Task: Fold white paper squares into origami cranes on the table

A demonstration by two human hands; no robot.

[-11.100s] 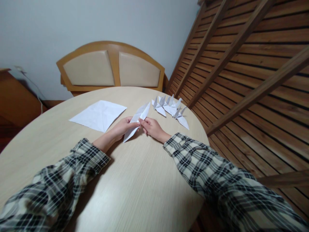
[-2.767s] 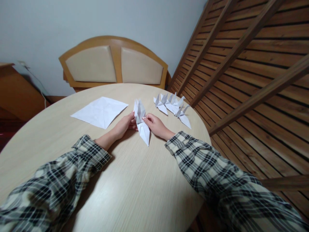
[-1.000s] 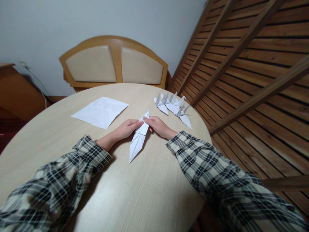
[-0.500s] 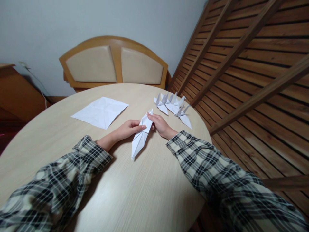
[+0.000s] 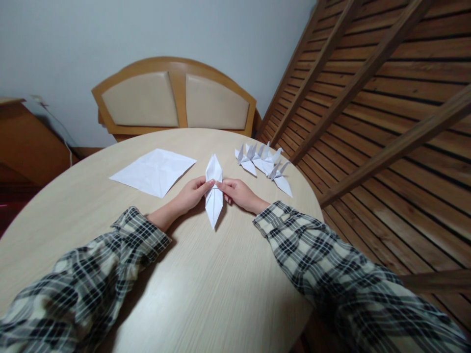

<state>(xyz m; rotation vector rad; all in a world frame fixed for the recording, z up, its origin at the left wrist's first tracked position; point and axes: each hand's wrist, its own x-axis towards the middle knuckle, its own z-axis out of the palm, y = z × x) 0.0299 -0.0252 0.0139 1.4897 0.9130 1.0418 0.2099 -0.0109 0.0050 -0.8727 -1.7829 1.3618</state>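
A white folded paper, long and pointed at both ends, is held upright lengthwise above the table between my two hands. My left hand pinches its left edge near the middle, thumb on the front face. On the opposite edge, my right hand grips it the same way, with the thumb tips almost meeting at a crosswise fold. Both hands' other fingers are partly hidden behind the paper. To the left lies a creased square sheet of white paper. Several white origami cranes stand grouped at the right.
The round wooden table carries everything. Beyond its far edge stands a headboard-like wooden panel with cream pads. A slatted wooden screen rises close along the right side. A wooden cabinet is at far left.
The folded paper has turned from a slant to nearly straight. My right hand has slid down from its upper tip to the middle edge; my left hand has shifted slightly left.
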